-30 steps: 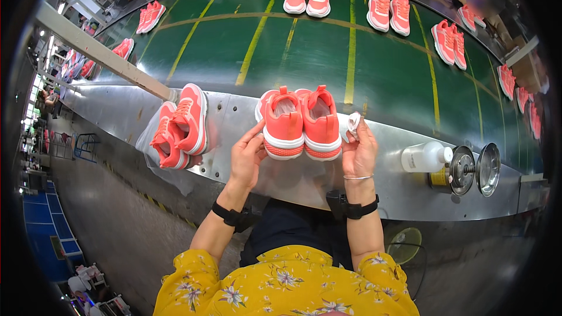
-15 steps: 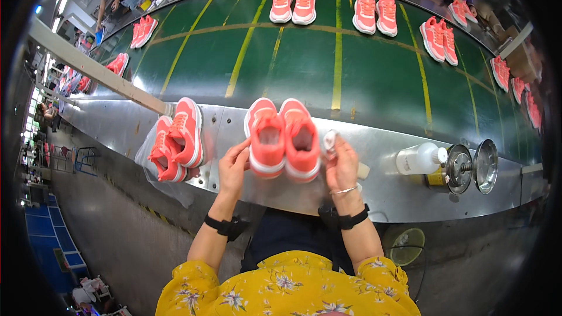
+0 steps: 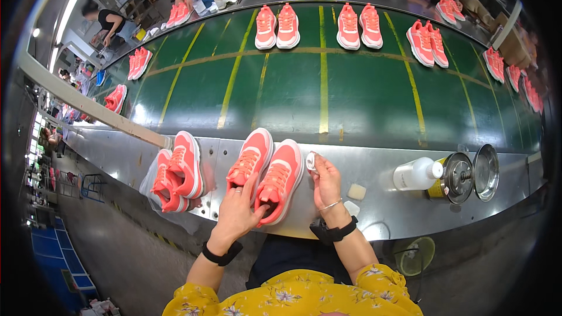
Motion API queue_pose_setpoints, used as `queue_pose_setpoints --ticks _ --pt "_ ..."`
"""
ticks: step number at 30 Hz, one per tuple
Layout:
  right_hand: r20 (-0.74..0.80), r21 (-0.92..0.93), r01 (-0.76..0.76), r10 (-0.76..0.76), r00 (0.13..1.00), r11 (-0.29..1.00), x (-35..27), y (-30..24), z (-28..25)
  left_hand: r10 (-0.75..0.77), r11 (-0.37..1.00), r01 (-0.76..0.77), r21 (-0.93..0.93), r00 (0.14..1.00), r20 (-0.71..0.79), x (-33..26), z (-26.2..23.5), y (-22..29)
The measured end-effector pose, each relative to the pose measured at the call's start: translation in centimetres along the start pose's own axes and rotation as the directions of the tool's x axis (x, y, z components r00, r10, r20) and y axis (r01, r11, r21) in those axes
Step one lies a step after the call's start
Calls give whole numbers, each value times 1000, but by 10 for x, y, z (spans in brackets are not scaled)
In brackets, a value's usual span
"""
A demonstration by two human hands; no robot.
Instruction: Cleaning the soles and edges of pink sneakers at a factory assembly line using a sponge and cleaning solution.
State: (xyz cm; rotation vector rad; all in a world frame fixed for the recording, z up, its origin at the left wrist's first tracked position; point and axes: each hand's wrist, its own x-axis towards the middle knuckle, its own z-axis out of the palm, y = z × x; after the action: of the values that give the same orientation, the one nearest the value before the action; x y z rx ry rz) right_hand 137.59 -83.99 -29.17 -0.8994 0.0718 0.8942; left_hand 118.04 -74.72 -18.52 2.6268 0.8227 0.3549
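Observation:
A pair of coral sneakers with white soles stands on the metal ledge in front of me, the left shoe (image 3: pixel 253 155) and right shoe (image 3: pixel 282 177) side by side, toes angled away to the right. My left hand (image 3: pixel 236 213) grips both at the heel end, its fingers and thumb reaching into the two shoe openings. Close to the right shoe's outer side, my right hand (image 3: pixel 328 186) pinches a small white wad, apparently cloth (image 3: pixel 310 162). A second coral pair (image 3: pixel 182 167) leans together to the left, partly on clear plastic.
Right of my hand lie a cream block (image 3: pixel 356 192) and a white piece (image 3: pixel 352 208). Beyond are a white bottle (image 3: pixel 414 174) and a round metal pot (image 3: pixel 456 177) with its lid (image 3: pixel 486 172). A green belt (image 3: pixel 369 93) carries more sneakers; a pale rail (image 3: pixel 93 105) crosses at left.
The pair in front of me has turned from upright, heels toward me, to slanting with laces showing. My left hand has moved from the left shoe's side into both openings. The whole view has shifted.

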Motion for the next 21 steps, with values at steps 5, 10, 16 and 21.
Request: queue_pose_setpoints --ticks 5,10,16,21 --pt "-18 113 34 -32 999 993 21 -13 7 -171 984 167 63 983 68 19 20 -25" --pt "-48 70 21 -18 999 997 38 -2 -2 -165 984 159 -78 983 -82 56 14 -60" --pt "-73 -68 9 -14 997 998 43 14 -15 -204 967 151 -207 941 -269 143 10 -145" --pt "-67 -197 89 -104 992 976 43 16 -22 -369 909 409 79 879 -302 227 -11 -200"
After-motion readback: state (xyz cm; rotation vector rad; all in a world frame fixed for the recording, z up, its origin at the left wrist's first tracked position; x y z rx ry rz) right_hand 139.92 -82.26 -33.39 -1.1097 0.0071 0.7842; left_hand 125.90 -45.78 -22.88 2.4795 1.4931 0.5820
